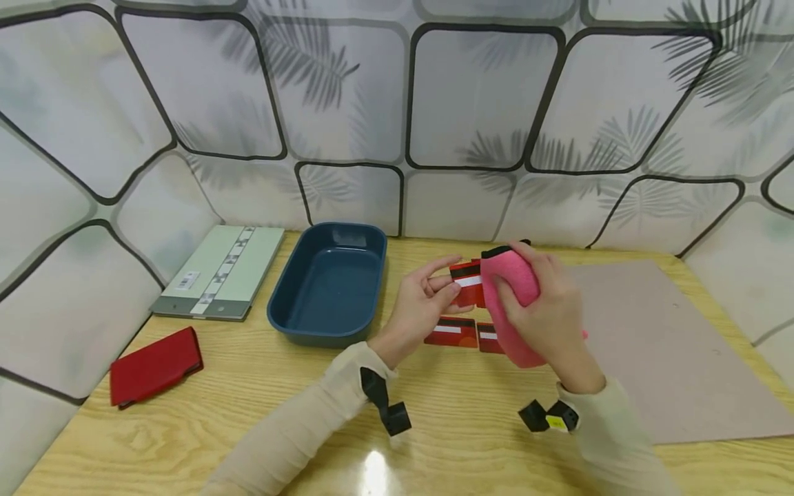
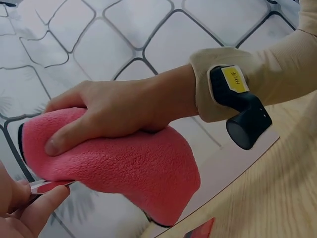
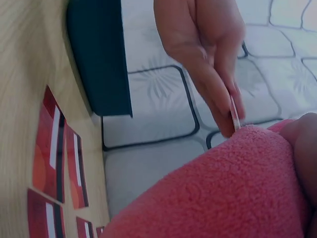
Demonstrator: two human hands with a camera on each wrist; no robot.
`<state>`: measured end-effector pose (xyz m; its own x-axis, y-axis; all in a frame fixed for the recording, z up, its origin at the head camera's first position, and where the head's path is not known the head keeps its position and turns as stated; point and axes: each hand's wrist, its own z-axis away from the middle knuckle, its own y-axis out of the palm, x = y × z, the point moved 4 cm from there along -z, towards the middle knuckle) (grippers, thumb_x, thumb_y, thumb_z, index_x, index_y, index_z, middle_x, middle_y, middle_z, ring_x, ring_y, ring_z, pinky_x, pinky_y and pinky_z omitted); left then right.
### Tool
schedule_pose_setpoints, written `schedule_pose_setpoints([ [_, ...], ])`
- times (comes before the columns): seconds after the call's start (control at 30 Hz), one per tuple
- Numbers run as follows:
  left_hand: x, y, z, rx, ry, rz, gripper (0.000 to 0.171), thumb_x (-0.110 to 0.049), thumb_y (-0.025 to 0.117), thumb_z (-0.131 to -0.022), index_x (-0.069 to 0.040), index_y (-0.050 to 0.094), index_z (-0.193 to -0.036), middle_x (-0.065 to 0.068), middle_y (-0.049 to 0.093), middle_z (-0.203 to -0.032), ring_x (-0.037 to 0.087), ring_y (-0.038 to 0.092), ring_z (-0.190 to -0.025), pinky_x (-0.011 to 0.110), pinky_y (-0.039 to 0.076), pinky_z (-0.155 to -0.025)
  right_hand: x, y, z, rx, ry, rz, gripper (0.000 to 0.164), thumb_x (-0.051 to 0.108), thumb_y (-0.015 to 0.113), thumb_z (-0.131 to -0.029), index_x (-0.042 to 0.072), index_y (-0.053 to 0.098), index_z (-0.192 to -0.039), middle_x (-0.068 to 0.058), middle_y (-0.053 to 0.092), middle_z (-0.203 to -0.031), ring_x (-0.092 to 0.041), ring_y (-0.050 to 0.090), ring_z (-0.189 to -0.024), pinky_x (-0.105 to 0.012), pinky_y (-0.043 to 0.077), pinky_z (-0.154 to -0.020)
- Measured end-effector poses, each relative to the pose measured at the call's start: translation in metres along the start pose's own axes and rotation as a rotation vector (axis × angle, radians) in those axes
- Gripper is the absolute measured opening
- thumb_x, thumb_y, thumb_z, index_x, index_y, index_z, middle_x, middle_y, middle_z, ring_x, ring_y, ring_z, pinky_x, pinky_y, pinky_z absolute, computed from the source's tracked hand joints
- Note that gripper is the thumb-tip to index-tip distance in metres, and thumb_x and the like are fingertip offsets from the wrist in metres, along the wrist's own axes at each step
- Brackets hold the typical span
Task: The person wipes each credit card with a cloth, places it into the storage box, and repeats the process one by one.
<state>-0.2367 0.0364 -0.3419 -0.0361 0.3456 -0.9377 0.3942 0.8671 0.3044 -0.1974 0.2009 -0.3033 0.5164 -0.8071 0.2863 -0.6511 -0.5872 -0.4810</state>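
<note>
Head view — the left hand (image 1: 419,302) pinches a red card (image 1: 466,274), while the right hand (image 1: 549,308) grips a pink cloth (image 1: 510,337) against it — flat red cards (image 1: 451,336) lying on the table (image 1: 462,406) beneath.

The wood-grain table (image 1: 459,420) carries a blue tray (image 1: 329,293). Left of the tray: a pale green folder (image 1: 214,272); nearer and left, a red case (image 1: 155,368). Right: red cards (image 1: 450,337); farther right, a flat greyish-pink board (image 1: 670,358).

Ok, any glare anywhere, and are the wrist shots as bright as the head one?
Head view: white glare at the bottom edge, on the pale wood-grain tabletop; left wrist view: dimmer, the plush pink cloth looking darker; right wrist view: dimmer too, no strong glare.
</note>
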Motion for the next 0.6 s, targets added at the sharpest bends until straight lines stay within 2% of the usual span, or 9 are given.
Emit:
schedule_pose_setpoints([
  [0.03,-0.001,0.0,0.0,-0.001,0.007,0.003,0.046,0.012,0.051,-0.093,-0.002,0.05,-0.137,0.003,0.046,-0.063,0.009,0.043,-0.051,0.053,0.055,-0.082,-0.004,-0.002,-0.001,-0.004,0.01,0.004,0.047,0.011,0.073,-0.076,0.003,0.061,-0.121,-0.023,0.065,-0.101,-0.037,0.063,-0.078,-0.054,0.056,-0.062],
  [0.1,-0.004,0.0,0.0,-0.002,0.027,0.013,0.044,0.013,0.05,-0.093,-0.001,0.05,-0.135,0.0,0.042,-0.061,0.01,0.04,-0.051,0.053,0.056,-0.08,-0.011,-0.007,-0.003,-0.021,0.029,0.0,0.046,0.01,0.073,-0.076,0.002,0.062,-0.12,-0.023,0.066,-0.104,-0.037,0.062,-0.082,-0.055,0.055,-0.066],
  [0.33,-0.01,-0.003,0.001,-0.084,0.079,-0.029,0.035,0.009,0.053,-0.093,0.002,0.058,-0.127,0.001,0.05,-0.067,0.012,0.05,-0.055,0.046,0.06,-0.072,-0.028,-0.021,-0.008,-0.095,0.089,0.024,0.044,0.012,0.072,-0.077,0.005,0.064,-0.119,-0.021,0.067,-0.108,-0.036,0.063,-0.09,-0.05,0.052,-0.072],
  [0.47,-0.013,-0.007,0.001,-0.113,0.13,-0.085,0.032,0.007,0.052,-0.094,0.005,0.059,-0.126,0.004,0.054,-0.075,0.01,0.053,-0.057,0.045,0.06,-0.07,-0.031,-0.026,-0.009,-0.122,0.107,0.035,0.043,0.014,0.072,-0.077,0.006,0.065,-0.118,-0.021,0.067,-0.106,-0.038,0.063,-0.089,-0.054,0.053,-0.072],
  [0.6,-0.017,-0.012,0.0,-0.146,0.182,-0.208,0.03,0.002,0.052,-0.096,0.002,0.062,-0.125,0.014,0.062,-0.088,0.007,0.053,-0.064,0.028,0.06,-0.071,-0.033,-0.028,-0.011,-0.105,0.11,0.044,0.043,0.015,0.071,-0.079,0.004,0.063,-0.12,-0.024,0.066,-0.106,-0.038,0.062,-0.09,-0.056,0.053,-0.072],
])
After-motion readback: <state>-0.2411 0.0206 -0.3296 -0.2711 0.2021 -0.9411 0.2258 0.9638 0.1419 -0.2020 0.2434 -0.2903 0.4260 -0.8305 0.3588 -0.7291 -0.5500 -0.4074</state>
